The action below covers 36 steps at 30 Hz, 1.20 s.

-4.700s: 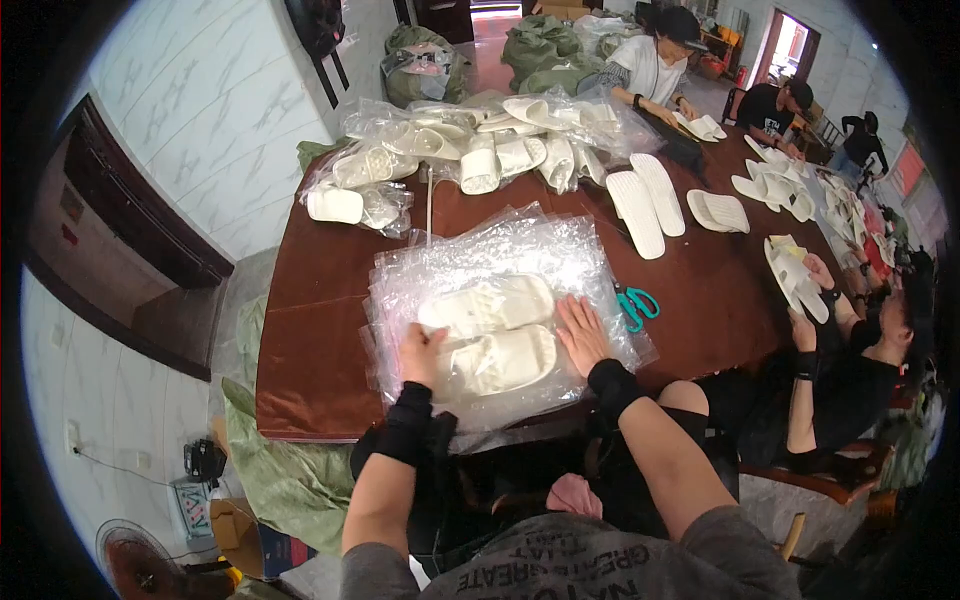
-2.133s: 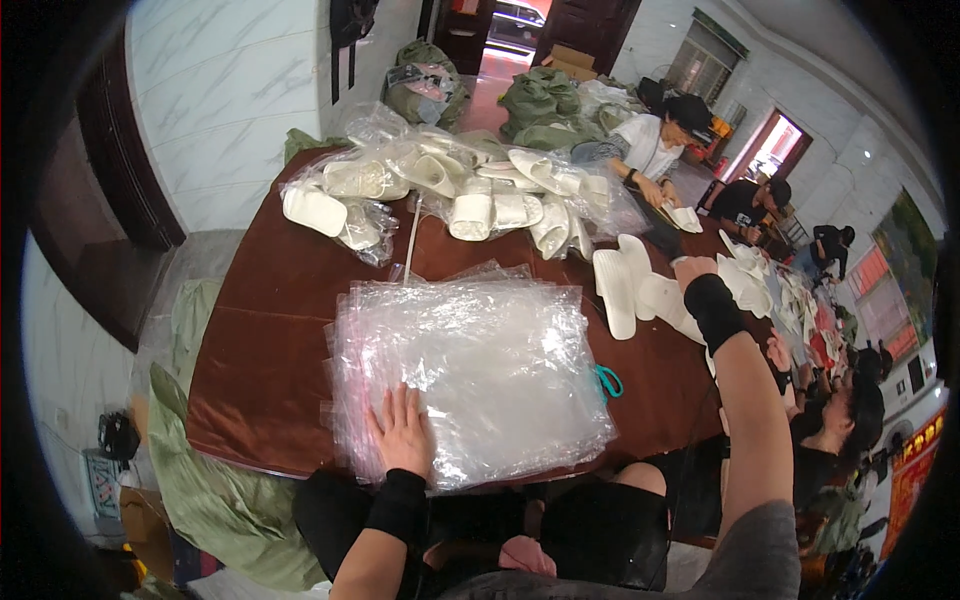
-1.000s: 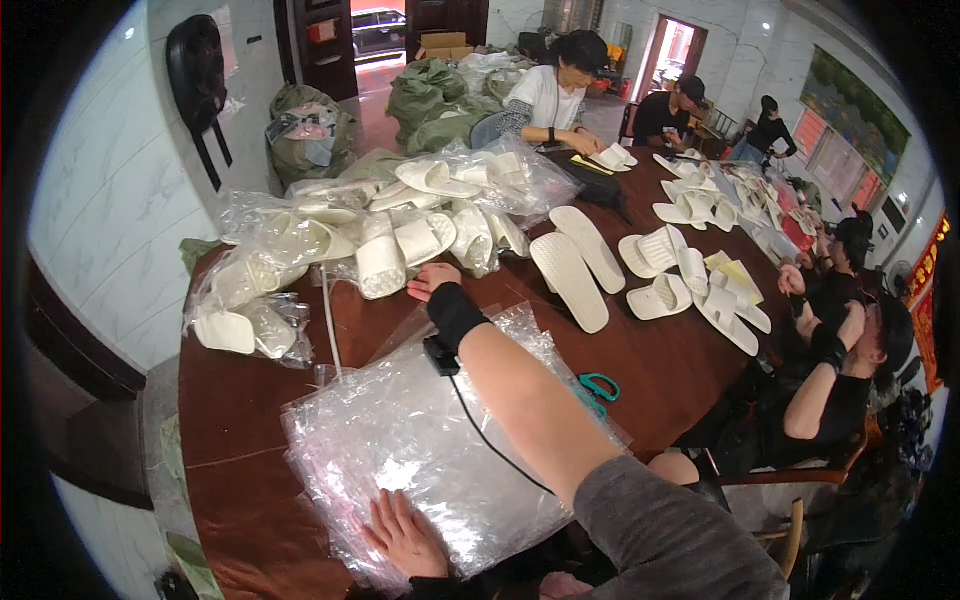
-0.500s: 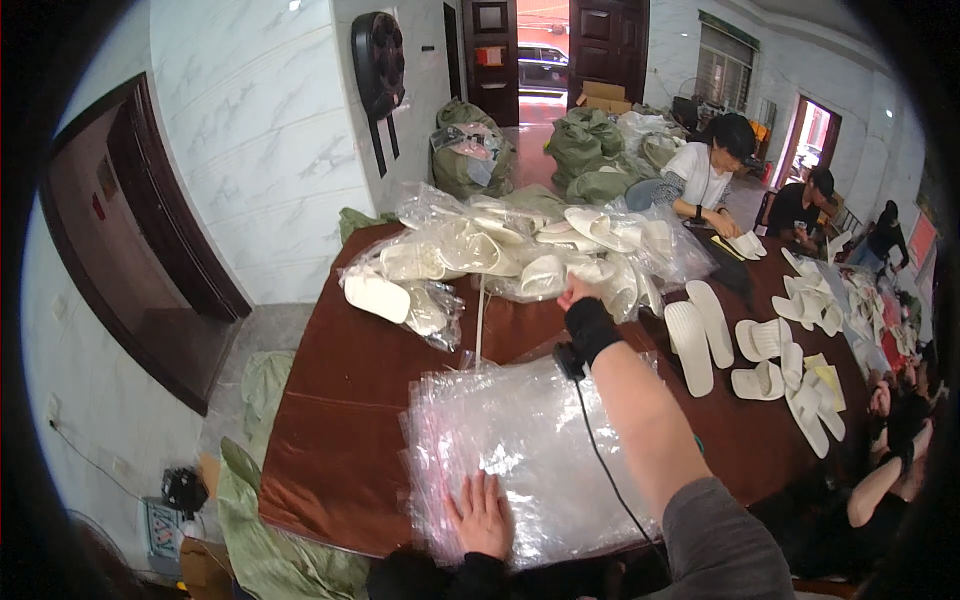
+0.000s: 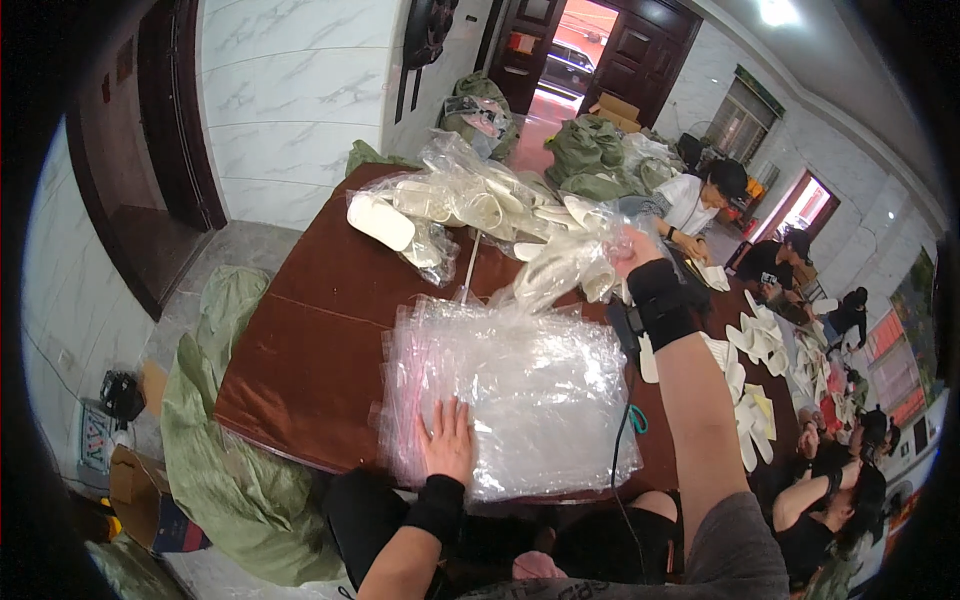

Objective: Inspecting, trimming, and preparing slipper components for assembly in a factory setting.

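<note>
A thick stack of clear plastic bags (image 5: pixel 545 400) lies near the front edge of the table, its glossy sheets wrinkled, slightly out of line at the edges and throwing back bright, broken highlights; a pink strip (image 5: pixel 400 405) runs down its left side. The left hand (image 5: pixel 447 442) lies palm down on that side of the stack, fingers stretched out and a little apart, gripping nothing. Beyond the stack, the right hand (image 5: pixel 630 250) has its fingers clamped on the crumpled film of a bag of slippers (image 5: pixel 550 272), cream and smooth with rounded ends, at the right end of the heap of bagged slippers (image 5: pixel 455 200); how each fingertip sits is hidden by the shiny folds. Brown cloth (image 5: pixel 300 340) with a satiny sheen covers the table. A curved teal scissor handle (image 5: pixel 638 420) shows beside the stack, and loose cream slippers (image 5: pixel 752 425) lie farther right. Left of the table slumps a creased, dull green woven sack (image 5: pixel 235 490)
</note>
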{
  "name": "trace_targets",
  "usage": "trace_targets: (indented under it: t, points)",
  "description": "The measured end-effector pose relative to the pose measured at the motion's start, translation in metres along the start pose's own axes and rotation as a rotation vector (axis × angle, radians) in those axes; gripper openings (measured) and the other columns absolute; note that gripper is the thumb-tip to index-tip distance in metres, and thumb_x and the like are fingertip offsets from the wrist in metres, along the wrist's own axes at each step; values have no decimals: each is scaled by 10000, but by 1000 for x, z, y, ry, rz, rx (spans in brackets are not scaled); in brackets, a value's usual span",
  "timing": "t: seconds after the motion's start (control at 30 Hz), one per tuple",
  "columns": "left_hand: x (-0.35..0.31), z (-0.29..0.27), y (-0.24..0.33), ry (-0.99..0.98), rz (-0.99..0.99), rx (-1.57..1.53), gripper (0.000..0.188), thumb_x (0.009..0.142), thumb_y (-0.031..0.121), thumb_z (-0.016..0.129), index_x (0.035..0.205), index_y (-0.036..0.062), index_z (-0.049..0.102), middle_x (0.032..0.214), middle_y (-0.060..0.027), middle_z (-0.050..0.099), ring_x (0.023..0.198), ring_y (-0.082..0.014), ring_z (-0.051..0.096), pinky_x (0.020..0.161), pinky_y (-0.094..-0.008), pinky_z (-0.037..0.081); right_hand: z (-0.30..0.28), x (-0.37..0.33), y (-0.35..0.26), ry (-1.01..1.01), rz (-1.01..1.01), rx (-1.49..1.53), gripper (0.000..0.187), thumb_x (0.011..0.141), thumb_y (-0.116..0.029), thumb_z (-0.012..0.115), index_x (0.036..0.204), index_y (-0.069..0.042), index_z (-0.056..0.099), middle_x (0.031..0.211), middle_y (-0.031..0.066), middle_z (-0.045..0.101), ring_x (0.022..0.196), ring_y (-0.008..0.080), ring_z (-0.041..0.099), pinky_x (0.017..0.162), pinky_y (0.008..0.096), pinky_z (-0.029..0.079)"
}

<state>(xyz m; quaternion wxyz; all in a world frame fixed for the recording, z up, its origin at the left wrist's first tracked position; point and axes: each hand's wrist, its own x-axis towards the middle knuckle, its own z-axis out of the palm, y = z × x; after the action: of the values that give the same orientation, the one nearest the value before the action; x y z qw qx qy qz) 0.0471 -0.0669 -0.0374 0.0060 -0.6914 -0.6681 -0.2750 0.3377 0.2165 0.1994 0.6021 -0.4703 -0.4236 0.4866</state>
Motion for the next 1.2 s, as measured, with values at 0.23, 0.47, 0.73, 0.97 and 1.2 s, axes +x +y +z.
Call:
trace_targets:
  t: [0.23,0.47,0.73,0.97,1.2]
  points:
    - [-2,5,-2,55,1,-2,388,918,224,499,1289,113,509,1387,-80,463,1342,-271,357,1117,-568,137,-51,-108,-35,-283,54,398,399,876,-182,608,1250,-69,529,990,65,571,758,180,542,687,286,492]
    - [-3,10,-3,41,7,3,380,920,227,493,1285,123,516,1409,-74,448,1351,-270,347,1120,-568,114,-187,-231,88,75,222,-103,325,915,-127,560,1224,-46,504,1019,60,606,821,176,634,667,353,540]
    - [-2,8,-1,7,21,30,391,922,204,487,1305,129,499,1419,-61,433,1354,-267,335,1127,-555,116,-228,-285,117,48,148,4,342,858,6,538,1196,-45,535,1045,86,617,829,212,646,683,355,551]
    - [-1,6,1,33,27,28,364,903,192,520,1260,118,521,1384,-61,467,1327,-270,373,1124,-549,140,-325,-269,132,522,-126,35,325,844,0,547,1168,-6,545,1063,100,604,890,214,611,770,327,515]
    - [0,10,0,75,33,34,363,890,183,533,1248,125,527,1366,-68,483,1316,-278,388,1123,-547,149,-268,-253,84,671,-478,-1103,270,826,-5,552,1093,-13,588,1059,160,591,960,303,591,841,364,471]
